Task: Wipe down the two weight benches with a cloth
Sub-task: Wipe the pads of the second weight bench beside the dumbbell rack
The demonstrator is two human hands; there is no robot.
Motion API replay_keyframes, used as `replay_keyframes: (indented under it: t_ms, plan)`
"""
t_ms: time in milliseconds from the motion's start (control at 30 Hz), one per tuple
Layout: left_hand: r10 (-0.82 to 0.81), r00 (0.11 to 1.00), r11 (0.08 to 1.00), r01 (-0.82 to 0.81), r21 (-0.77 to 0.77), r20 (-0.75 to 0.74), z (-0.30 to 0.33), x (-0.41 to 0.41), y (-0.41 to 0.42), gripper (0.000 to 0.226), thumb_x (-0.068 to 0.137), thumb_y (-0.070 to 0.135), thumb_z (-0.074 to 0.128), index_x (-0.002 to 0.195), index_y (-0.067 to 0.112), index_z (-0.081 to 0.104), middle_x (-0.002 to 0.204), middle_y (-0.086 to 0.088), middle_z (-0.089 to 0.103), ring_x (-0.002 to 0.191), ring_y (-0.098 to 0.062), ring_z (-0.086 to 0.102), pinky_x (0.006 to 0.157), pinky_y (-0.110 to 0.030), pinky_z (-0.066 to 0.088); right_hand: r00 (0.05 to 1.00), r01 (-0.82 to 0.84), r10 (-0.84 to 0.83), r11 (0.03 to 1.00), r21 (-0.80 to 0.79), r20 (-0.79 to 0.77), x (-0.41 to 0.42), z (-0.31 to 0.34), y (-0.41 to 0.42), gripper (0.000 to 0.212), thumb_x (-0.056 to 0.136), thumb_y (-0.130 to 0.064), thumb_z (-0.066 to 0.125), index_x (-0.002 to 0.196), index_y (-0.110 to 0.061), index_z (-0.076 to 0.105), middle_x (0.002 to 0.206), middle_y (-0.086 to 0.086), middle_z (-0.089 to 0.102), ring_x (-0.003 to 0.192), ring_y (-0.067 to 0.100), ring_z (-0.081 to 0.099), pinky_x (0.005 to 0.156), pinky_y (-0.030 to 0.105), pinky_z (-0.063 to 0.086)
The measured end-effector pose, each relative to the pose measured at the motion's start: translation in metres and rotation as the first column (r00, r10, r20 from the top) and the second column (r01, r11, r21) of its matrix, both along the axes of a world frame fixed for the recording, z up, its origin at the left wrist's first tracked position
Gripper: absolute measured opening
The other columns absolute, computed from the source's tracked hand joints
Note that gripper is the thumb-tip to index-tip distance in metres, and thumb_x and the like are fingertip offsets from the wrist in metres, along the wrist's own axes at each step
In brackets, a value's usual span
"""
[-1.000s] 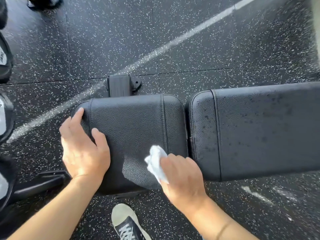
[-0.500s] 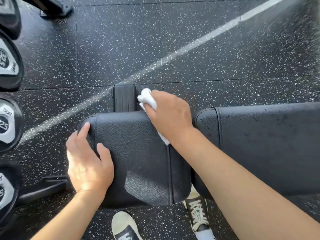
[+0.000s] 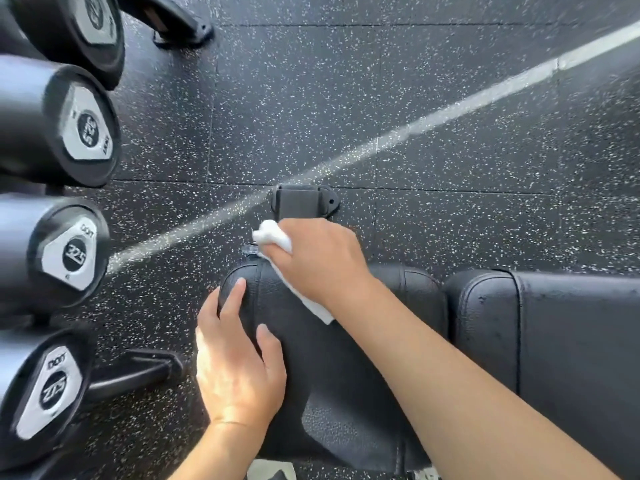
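Nearby, dumbbells point(image 3: 65, 140) — beside bench point(image 3: 346, 375).

I see big dumbbells point(image 3: 69, 133) crowding the left side; the floor point(image 3: 381, 98) past the bench point(image 3: 346, 375) lies open.

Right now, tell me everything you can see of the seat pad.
The seat pad is black, with a pebbled, leather-like cover and rounded corners; stitched seams run across it near both ends. It lies flat, close beside the longer back pad, a narrow gap between them. The left hand rests flat on its left end, fingers reaching to the far corner. The right hand presses a white cloth at its far edge. A patch of sunlight falls on its near part.
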State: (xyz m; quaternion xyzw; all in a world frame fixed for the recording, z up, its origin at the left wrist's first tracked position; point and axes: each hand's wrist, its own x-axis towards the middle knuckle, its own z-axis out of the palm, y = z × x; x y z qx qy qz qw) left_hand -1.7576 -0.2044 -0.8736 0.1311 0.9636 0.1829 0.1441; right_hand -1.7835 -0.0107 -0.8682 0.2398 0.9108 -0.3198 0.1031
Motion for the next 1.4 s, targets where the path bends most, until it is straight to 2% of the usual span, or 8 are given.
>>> replay_keyframes:
  t_ms: [167, 333, 467, 667, 833, 1000, 1167, 1400]
  plan:
    - [-0.007, 1.000, 1.000, 0.007, -0.001, -0.002, -0.002, -0.001, -0.002, 0.069, 0.086, 0.045, 0.042, 0.154, 0.039, 0.028, 0.154, 0.000, 0.033, 0.134, -0.030, 0.043, 0.090, -0.057, 0.051, 0.965, -0.214, 0.252, 0.914, -0.345, 0.069, -0.064, -0.010, -0.015, 0.035, 0.095, -0.047, 0.054, 0.075, -0.020, 0.065, 0.073, -0.005, 0.068, 0.071, 0.018, 0.066, 0.059, 0.031, 0.046]
    - [-0.006, 1.000, 1.000, 0.006, 0.005, -0.018, -0.002, 0.000, -0.002, 0.068, 0.089, 0.045, 0.041, 0.156, 0.035, 0.030, 0.156, 0.000, 0.032, 0.135, -0.029, 0.043, 0.094, -0.058, 0.050, 0.981, -0.151, 0.193, 0.849, -0.506, 0.032, 0.013, -0.012, 0.062, 0.025, 0.096, -0.054, 0.059, 0.084, -0.034, 0.068, 0.077, -0.014, 0.071, 0.067, 0.001, 0.065, 0.061, 0.026, 0.048]
    - [0.017, 1.000, 1.000, -0.017, 0.021, -0.009, -0.001, -0.001, -0.001, 0.068, 0.090, 0.045, 0.041, 0.156, 0.035, 0.031, 0.156, 0.000, 0.032, 0.136, -0.026, 0.041, 0.097, -0.058, 0.049, 0.987, -0.025, 0.109, 0.831, -0.556, 0.119, 0.087, -0.007, 0.120, 0.028, 0.095, -0.064, 0.062, 0.113, -0.045, 0.072, 0.103, -0.027, 0.075, 0.093, -0.005, 0.070, 0.091, 0.035, 0.055]
    - [0.009, 1.000, 1.000, -0.009, 0.012, -0.007, -0.001, -0.001, -0.001, 0.068, 0.089, 0.046, 0.041, 0.156, 0.036, 0.031, 0.156, 0.000, 0.032, 0.137, -0.028, 0.042, 0.097, -0.059, 0.049, 0.979, -0.155, 0.198, 0.873, -0.462, 0.046, 0.024, -0.007, 0.068, 0.021, 0.100, -0.056, 0.056, 0.099, -0.040, 0.068, 0.091, -0.023, 0.072, 0.079, -0.006, 0.065, 0.071, 0.028, 0.050]
    - [0.002, 1.000, 1.000, -0.002, -0.006, -0.024, -0.002, -0.002, 0.000, 0.066, 0.088, 0.045, 0.040, 0.153, 0.036, 0.032, 0.154, -0.001, 0.033, 0.134, -0.028, 0.042, 0.092, -0.057, 0.051, 0.936, -0.319, 0.351, 0.877, -0.358, 0.024, -0.068, -0.015, -0.012, 0.031, 0.098, -0.043, 0.053, 0.078, -0.022, 0.063, 0.078, -0.007, 0.067, 0.075, 0.014, 0.064, 0.063, 0.037, 0.047]
    - [-0.003, 0.999, 1.000, 0.003, 0.015, -0.036, -0.002, 0.000, 0.000, 0.066, 0.090, 0.044, 0.041, 0.154, 0.033, 0.033, 0.154, -0.004, 0.034, 0.135, -0.031, 0.043, 0.092, -0.058, 0.051, 0.978, -0.208, 0.195, 0.954, -0.215, -0.080, -0.013, -0.003, 0.008, 0.035, 0.097, -0.059, 0.049, 0.074, -0.033, 0.046, 0.071, -0.014, 0.058, 0.068, 0.000, 0.052, 0.059, 0.033, 0.037]
    - [-0.015, 0.998, 0.999, 0.017, 0.032, -0.056, 0.000, 0.001, 0.000, 0.063, 0.093, 0.043, 0.042, 0.154, 0.032, 0.034, 0.154, -0.006, 0.034, 0.132, -0.032, 0.043, 0.094, -0.057, 0.050, 0.995, -0.093, 0.094, 0.994, -0.059, 0.031, 0.081, 0.009, 0.068, 0.038, 0.097, -0.065, 0.048, 0.084, -0.030, 0.050, 0.069, -0.011, 0.060, 0.067, 0.009, 0.058, 0.061, 0.035, 0.042]
    - [-0.029, 0.997, 0.994, 0.035, 0.100, -0.065, 0.005, 0.000, -0.002, 0.063, 0.092, 0.038, 0.049, 0.152, 0.025, 0.039, 0.152, -0.011, 0.040, 0.120, -0.038, 0.051, 0.091, -0.051, 0.050, 0.992, -0.121, 0.123, 0.989, 0.084, -0.017, 0.022, 0.006, 0.015, 0.041, 0.101, -0.062, 0.048, 0.087, -0.023, 0.051, 0.072, -0.007, 0.057, 0.074, 0.025, 0.058, 0.065, 0.039, 0.043]
